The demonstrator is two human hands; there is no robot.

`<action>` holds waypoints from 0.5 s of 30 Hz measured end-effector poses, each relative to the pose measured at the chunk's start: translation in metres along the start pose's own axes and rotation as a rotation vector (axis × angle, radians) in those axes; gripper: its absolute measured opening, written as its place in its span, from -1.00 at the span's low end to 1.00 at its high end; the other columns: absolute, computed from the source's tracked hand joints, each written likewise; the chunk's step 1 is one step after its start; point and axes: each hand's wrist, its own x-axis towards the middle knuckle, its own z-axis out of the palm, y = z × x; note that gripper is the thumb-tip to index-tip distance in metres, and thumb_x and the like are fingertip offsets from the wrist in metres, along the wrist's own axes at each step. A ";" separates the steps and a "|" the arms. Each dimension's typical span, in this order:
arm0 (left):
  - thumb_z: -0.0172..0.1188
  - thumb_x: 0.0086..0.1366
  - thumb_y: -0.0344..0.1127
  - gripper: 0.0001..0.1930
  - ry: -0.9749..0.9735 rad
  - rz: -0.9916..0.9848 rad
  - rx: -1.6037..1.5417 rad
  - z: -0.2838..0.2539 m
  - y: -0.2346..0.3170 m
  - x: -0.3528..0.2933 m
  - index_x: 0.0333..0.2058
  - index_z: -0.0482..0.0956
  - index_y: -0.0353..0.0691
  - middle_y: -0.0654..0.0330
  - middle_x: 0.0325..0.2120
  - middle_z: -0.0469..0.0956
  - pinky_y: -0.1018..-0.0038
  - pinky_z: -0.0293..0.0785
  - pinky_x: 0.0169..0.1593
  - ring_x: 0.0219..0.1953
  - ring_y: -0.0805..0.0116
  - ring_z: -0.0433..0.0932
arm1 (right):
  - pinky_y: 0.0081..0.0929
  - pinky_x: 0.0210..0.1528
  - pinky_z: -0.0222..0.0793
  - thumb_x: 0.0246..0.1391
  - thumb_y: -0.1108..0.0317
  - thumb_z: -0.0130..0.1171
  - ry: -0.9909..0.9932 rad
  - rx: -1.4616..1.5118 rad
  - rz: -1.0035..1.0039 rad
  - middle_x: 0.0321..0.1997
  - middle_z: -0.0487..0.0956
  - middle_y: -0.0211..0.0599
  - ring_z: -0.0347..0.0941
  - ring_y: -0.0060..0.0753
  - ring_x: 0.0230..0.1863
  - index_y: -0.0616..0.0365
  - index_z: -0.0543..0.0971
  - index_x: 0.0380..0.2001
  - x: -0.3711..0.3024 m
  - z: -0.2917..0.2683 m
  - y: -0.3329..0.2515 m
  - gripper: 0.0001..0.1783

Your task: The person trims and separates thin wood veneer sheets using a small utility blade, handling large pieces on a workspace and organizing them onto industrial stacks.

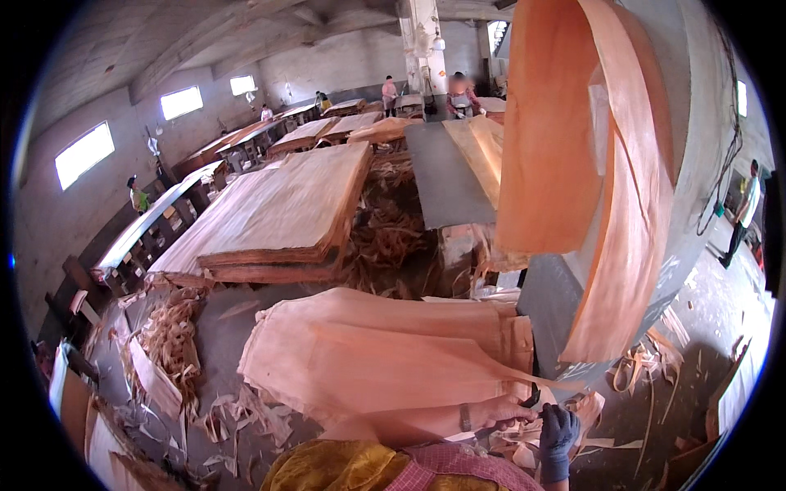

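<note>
- In the head view, I see a pink-orange pile of wood sheets (368, 344) near me, in the middle, just past the person's left arm.
- A thin strip (563, 384) pokes out from the pile's right side, just above the hands.
- The left hand (501, 412) is bare, with a band (465, 417) on its wrist. Its fingers are bent and close together, near a small dark thing (531, 398). I can't tell if they grip it.
- The right hand (559, 431) wears a blue-grey glove and is just right of the left one. Its fingers are curled in, but I can't tell what they hold.
- On the right, I see a big curved sheet (544, 139) standing tall.
- Farther off, to the left, is a thick stack (282, 209). A grey worktop (442, 184) is right of it.
- Curly scraps (173, 340) lie in a heap on the left.
- I see other people (390, 92) far away.
</note>
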 end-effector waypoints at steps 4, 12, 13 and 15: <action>0.34 0.22 -0.25 -0.83 0.084 0.240 0.198 -0.020 -0.017 0.003 -0.28 0.62 -0.18 0.45 -0.61 0.48 0.67 0.05 -0.72 -0.75 0.71 0.24 | -0.43 -0.21 0.44 0.06 0.44 0.17 -0.121 0.727 0.421 -0.17 0.63 -0.25 0.54 -0.32 -0.20 0.23 0.58 -0.09 -0.001 -0.004 -0.006 -0.70; 0.33 0.17 -0.33 -0.69 0.039 0.473 0.488 -0.029 -0.021 -0.008 -0.13 0.55 -0.29 0.35 -0.37 0.51 0.58 0.36 -0.25 -0.32 0.60 0.41 | -0.51 -0.44 0.45 0.23 0.30 0.11 -0.422 1.269 1.022 -0.53 0.59 -0.26 0.52 -0.46 -0.53 0.33 0.57 -0.29 -0.002 -0.005 0.010 -0.75; 0.33 0.19 -0.33 -0.67 0.015 0.409 0.533 -0.028 -0.013 -0.013 -0.10 0.53 -0.33 0.35 -0.29 0.51 0.57 0.36 -0.13 -0.22 0.59 0.41 | -0.52 -0.46 0.42 0.24 0.28 0.10 -0.408 1.299 1.040 -0.55 0.57 -0.28 0.50 -0.47 -0.55 0.31 0.56 -0.35 -0.003 -0.004 0.010 -0.74; 0.32 0.22 -0.33 -0.65 -0.011 0.386 0.564 -0.029 -0.012 -0.013 -0.07 0.51 -0.34 0.34 -0.22 0.52 0.55 0.36 -0.01 -0.13 0.58 0.40 | -0.53 -0.50 0.36 0.25 0.26 0.07 -0.410 1.263 1.021 -0.58 0.53 -0.33 0.45 -0.50 -0.58 0.28 0.54 -0.44 0.001 -0.008 0.004 -0.71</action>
